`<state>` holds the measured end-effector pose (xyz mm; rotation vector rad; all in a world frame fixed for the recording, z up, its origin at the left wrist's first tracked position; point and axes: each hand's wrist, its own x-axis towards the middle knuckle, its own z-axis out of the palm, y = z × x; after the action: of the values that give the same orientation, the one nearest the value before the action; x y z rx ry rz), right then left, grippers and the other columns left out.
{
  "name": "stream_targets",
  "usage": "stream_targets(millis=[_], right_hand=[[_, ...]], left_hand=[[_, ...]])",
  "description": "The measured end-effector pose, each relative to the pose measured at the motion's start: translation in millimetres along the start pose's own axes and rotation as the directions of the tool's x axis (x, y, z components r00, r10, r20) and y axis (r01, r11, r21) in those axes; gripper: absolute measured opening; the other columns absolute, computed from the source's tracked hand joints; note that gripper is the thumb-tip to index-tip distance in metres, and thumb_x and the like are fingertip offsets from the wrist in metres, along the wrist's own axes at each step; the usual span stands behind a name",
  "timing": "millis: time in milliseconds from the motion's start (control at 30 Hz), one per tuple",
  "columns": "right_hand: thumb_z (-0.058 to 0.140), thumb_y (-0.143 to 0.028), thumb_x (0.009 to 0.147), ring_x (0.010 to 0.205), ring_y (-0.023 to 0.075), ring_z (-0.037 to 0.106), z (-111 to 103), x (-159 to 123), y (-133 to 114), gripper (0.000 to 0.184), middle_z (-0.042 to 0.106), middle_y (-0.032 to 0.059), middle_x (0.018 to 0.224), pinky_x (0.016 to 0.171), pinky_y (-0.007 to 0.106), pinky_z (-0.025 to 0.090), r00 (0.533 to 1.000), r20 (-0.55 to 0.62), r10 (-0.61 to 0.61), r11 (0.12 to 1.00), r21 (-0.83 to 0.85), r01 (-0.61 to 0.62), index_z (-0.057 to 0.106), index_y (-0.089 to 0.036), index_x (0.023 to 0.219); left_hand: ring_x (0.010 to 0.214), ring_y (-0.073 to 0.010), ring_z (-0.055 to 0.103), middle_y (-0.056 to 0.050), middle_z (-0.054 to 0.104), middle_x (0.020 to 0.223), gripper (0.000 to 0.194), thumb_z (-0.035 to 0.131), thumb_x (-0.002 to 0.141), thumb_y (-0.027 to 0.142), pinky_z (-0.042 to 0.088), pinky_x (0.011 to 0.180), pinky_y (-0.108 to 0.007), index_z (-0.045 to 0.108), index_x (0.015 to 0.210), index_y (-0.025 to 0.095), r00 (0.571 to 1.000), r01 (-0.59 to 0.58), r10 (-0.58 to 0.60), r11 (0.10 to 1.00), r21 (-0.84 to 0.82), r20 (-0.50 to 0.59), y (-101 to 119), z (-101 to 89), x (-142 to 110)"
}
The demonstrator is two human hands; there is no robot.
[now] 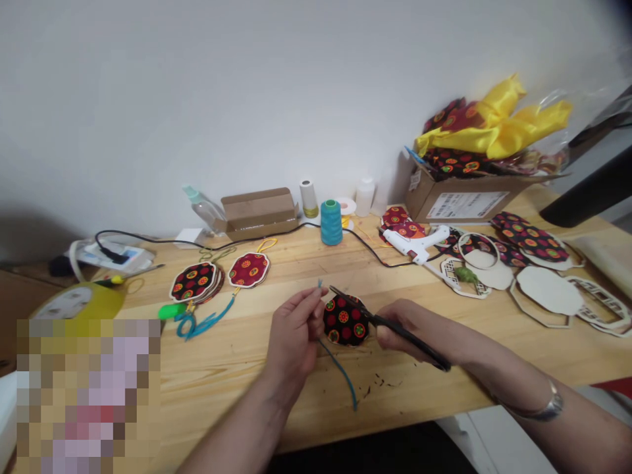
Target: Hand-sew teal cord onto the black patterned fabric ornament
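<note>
My left hand pinches a teal cord. A short tip of the cord sticks up above the fingertips, and its long end hangs down to the right over the table. In my right hand is a pair of black scissors, blades pointing left toward the cord tip. Whether the blades touch the cord I cannot tell. Beneath the scissors lies a scalloped piece of black fabric with red and green circles, partly hidden by my fingers and the blades. Small dark scraps lie near it.
A teal thread cone stands at the back. The white glue gun and its black cable lie right of it. Patterned pieces with teal tassels are at left. Wooden frames and a fabric-filled cardboard box occupy the right.
</note>
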<state>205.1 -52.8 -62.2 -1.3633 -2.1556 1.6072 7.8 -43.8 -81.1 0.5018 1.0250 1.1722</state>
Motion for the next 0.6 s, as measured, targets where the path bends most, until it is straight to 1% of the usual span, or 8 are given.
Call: stream_targets(millis=[100,200,300,367,400,467,500,600], right_hand=[[0.053,-0.063,0.069,0.046,0.0073,0.035,0,-14,-6,0.049,0.045,-0.0028,0.052,0.042,0.020,0.023,0.999,0.015,0.045,0.974,-0.225,-0.040,0.053,-0.015,0.060],[0.057,-0.059,0.068,0.054,0.0137,0.050,0,-32,-4,0.042,0.057,0.0017,0.060,0.047,0.023,0.029,0.987,-0.154,0.050,0.854,-0.505,-0.122,0.058,-0.018,0.064],[0.051,-0.048,0.076,0.059,0.0198,0.057,-7,-46,10,0.032,0.062,0.0068,0.066,0.050,0.026,0.031,0.908,-0.407,0.094,0.651,-0.666,-0.366,0.058,-0.018,0.070],[0.046,-0.043,0.079,0.059,0.0224,0.059,-13,-54,24,0.029,0.063,0.0089,0.067,0.049,0.027,0.031,0.843,-0.514,0.162,0.545,-0.665,-0.510,0.057,-0.017,0.071],[0.045,-0.042,0.079,0.059,0.0233,0.059,-16,-57,31,0.029,0.063,0.0093,0.067,0.048,0.028,0.030,0.818,-0.538,0.203,0.521,-0.649,-0.555,0.056,-0.017,0.071],[0.043,-0.045,0.079,0.059,0.0242,0.059,-22,-63,44,0.031,0.062,0.0093,0.067,0.047,0.028,0.030,0.787,-0.553,0.272,0.507,-0.613,-0.606,0.055,-0.018,0.070],[0.043,-0.046,0.080,0.059,0.0239,0.059,-24,-66,50,0.031,0.062,0.0092,0.068,0.047,0.028,0.030,0.788,-0.547,0.282,0.516,-0.606,-0.605,0.054,-0.018,0.071],[0.043,-0.041,0.081,0.061,0.0223,0.058,-30,-74,67,0.027,0.061,0.0099,0.072,0.051,0.030,0.033,0.829,-0.520,0.207,0.575,-0.621,-0.533,0.056,-0.018,0.074]], left_hand=[[0.038,-0.0003,0.025,0.008,0.037,0.046,0.016,0.068,0.066,0.022,0.015,0.036,-0.015,0.064,0.076,0.010,0.998,-0.045,0.042,0.997,-0.061,-0.038,1,-1.5,1],[0.039,-0.0004,0.026,0.007,0.039,0.047,0.014,0.068,0.067,0.020,0.015,0.036,-0.015,0.064,0.076,0.009,0.999,-0.025,0.022,0.997,-0.079,-0.030,1,-1.9,1],[0.038,-0.0004,0.026,0.008,0.039,0.047,0.013,0.067,0.068,0.019,0.015,0.036,-0.015,0.064,0.076,0.009,1.000,-0.007,0.006,0.996,-0.086,-0.012,0,-1.5,1],[0.038,-0.0002,0.025,0.008,0.038,0.046,0.013,0.067,0.068,0.019,0.015,0.036,-0.015,0.064,0.076,0.009,1.000,0.004,-0.004,0.996,-0.087,-0.006,-1,-1.1,1],[0.038,-0.0001,0.025,0.008,0.037,0.046,0.013,0.067,0.069,0.019,0.014,0.036,-0.015,0.064,0.076,0.008,1.000,0.009,-0.010,0.996,-0.085,-0.006,-2,-1.1,1],[0.038,0.0000,0.025,0.008,0.037,0.046,0.013,0.066,0.069,0.019,0.014,0.036,-0.015,0.064,0.076,0.008,1.000,0.018,-0.018,0.997,-0.081,-0.004,-2,-1.3,1],[0.038,0.0000,0.025,0.008,0.038,0.046,0.013,0.066,0.069,0.019,0.014,0.036,-0.015,0.064,0.077,0.008,1.000,0.021,-0.021,0.997,-0.078,-0.002,-3,-1.6,2],[0.038,0.0002,0.024,0.008,0.037,0.046,0.014,0.066,0.069,0.019,0.014,0.036,-0.015,0.064,0.077,0.008,1.000,0.021,-0.021,0.997,-0.076,0.008,-3,-2.5,2]])
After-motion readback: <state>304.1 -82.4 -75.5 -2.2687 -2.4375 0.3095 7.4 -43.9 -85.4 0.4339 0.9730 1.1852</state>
